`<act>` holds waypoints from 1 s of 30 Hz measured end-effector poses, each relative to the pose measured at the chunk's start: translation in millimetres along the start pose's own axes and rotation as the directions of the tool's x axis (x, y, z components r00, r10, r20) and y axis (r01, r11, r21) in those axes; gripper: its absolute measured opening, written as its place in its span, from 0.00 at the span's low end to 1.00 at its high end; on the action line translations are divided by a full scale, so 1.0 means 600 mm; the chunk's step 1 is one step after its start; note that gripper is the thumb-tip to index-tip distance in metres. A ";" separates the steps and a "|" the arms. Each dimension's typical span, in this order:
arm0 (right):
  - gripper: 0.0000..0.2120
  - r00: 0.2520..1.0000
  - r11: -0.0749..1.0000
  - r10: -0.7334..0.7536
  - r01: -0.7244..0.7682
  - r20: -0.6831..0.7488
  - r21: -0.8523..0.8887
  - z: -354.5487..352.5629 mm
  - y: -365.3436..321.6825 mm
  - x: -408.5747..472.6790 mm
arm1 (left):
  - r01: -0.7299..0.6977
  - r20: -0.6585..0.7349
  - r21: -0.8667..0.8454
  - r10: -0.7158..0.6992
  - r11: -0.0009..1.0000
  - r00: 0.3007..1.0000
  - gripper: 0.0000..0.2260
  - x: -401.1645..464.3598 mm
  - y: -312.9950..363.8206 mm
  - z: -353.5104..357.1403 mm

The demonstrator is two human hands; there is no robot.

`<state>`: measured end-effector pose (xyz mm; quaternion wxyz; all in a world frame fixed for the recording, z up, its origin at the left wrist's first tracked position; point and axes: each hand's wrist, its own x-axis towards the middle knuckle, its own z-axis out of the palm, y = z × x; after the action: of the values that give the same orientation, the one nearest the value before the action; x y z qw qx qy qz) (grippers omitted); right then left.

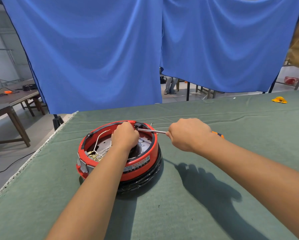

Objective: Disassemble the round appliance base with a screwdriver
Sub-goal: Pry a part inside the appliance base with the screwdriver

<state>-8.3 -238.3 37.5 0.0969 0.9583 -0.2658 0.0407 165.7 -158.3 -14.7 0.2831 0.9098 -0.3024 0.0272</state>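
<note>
Appliance base [140,168]: red, round, on the green bench [214,196].
Left hand [125,137]: curled inside the base; what it holds is hidden.
Right hand [188,134]: gripping the screwdriver [151,130], tip apparently at the rim.

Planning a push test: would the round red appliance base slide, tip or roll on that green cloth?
The round red appliance base is low and wide, so it probably won't tip. It sits flat on its black underside, so rolling looks unlikely. The green cloth would likely drag or bunch rather than let it slide. Loose white wires inside look floppy.
</note>
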 end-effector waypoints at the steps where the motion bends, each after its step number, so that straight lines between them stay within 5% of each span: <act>1: 0.18 1.000 0.999 0.017 -0.017 0.011 0.044 0.009 0.005 0.000 | 0.018 -0.013 -0.034 -0.019 0.999 1.000 0.08 0.000 0.001 -0.001; 7: 0.25 0.982 0.825 0.185 -0.171 0.030 0.538 0.071 0.030 0.002 | -0.009 -0.153 -0.084 -0.004 0.996 0.988 0.07 -0.005 0.012 -0.006; 12: 0.21 0.965 0.499 0.261 -0.128 -0.008 0.857 0.083 0.008 0.018 | -0.178 -0.345 -0.259 0.081 0.949 0.935 0.06 -0.010 0.020 -0.016; 17: 0.14 0.965 0.166 0.264 -0.036 -0.009 0.985 0.088 -0.029 0.036 | -0.326 -0.396 -0.479 0.131 0.815 0.909 0.06 -0.019 0.030 -0.021; 20: 0.11 0.969 0.028 0.247 0.009 -0.016 1.000 0.088 -0.045 0.046 | -0.290 -0.283 -0.548 0.152 0.784 0.947 0.05 -0.021 0.034 -0.020; 25: 0.03 0.982 0.103 0.191 -0.031 0.011 0.994 0.093 -0.054 0.063 | -0.194 -0.070 -0.399 0.181 0.896 0.981 0.12 -0.023 0.036 -0.011; 30: 0.05 0.987 0.278 0.162 -0.047 0.001 0.960 0.092 -0.049 0.065 | -0.183 -0.103 -0.092 0.173 0.979 0.979 0.13 -0.037 0.039 -0.029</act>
<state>41.8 -244.7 -16.0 -0.4849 0.8030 -0.2459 0.2440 136.3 -152.6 6.5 0.3393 0.8611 -0.3700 0.0801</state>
